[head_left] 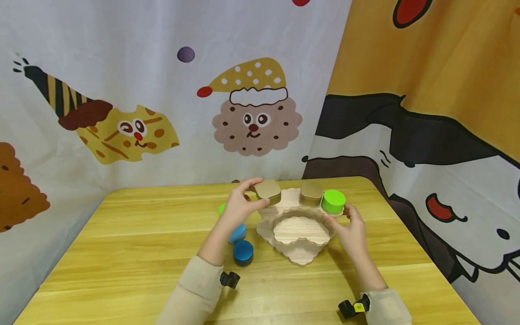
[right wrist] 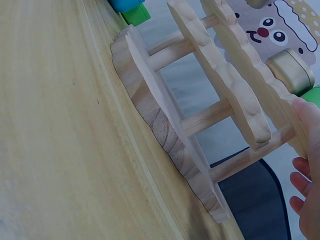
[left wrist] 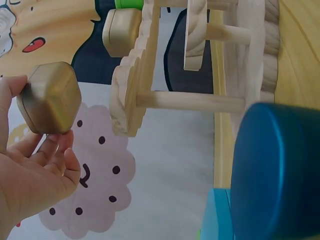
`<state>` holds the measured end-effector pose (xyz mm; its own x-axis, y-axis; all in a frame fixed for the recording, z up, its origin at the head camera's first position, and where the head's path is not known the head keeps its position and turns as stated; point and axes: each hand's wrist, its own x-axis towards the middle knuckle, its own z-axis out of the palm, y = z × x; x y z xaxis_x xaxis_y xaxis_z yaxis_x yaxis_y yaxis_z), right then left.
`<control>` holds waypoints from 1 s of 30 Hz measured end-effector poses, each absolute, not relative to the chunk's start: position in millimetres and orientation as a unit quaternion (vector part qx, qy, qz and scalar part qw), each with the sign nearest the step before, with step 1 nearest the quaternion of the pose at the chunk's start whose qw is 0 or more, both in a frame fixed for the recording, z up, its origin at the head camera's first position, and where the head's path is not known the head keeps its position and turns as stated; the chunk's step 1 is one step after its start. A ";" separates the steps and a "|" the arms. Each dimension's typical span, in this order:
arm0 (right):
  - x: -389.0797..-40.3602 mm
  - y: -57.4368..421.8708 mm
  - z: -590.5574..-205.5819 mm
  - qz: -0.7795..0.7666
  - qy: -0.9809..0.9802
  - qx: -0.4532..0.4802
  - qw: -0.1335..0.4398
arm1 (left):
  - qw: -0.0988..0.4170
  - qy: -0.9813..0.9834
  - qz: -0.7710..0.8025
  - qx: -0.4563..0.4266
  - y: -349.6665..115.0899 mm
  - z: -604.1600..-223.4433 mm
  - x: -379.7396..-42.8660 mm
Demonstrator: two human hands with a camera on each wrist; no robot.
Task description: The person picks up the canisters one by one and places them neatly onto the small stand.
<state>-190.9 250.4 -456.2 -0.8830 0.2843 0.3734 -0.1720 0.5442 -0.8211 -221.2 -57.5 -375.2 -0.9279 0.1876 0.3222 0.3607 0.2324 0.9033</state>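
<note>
My left hand holds a small gold tin between thumb and fingers, at the upper left of a tiered wooden stand. In the left wrist view this gold tin is apart from the stand's top shelf. On that top shelf a second gold tin sits beside a bright green round tin. My right hand grips the right end of the top shelf, just below the green tin. Its thumb lies on the scalloped edge.
Left of the stand, a dark blue round tin stands on the wooden table, with a light blue tin behind it. A green tin shows partly behind my left wrist. A printed curtain hangs at the table's back edge.
</note>
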 end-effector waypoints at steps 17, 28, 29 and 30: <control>-189.6 250.4 -457.7 0.478 -0.845 -0.034 0.235 | 0.034 -0.766 -0.616 -0.179 -34.1 -377.2 -236.0; -189.7 251.0 -456.2 0.485 -0.845 -0.038 0.223 | 0.000 -0.767 -0.618 -0.173 -20.4 -386.6 -251.7; -189.9 251.0 -456.0 0.483 -0.846 -0.038 0.222 | -0.003 -0.767 -0.618 -0.174 -19.7 -387.3 -253.1; -190.0 250.8 -455.8 0.483 -0.846 -0.037 0.223 | -0.005 -0.766 -0.618 -0.176 -19.1 -387.8 -254.0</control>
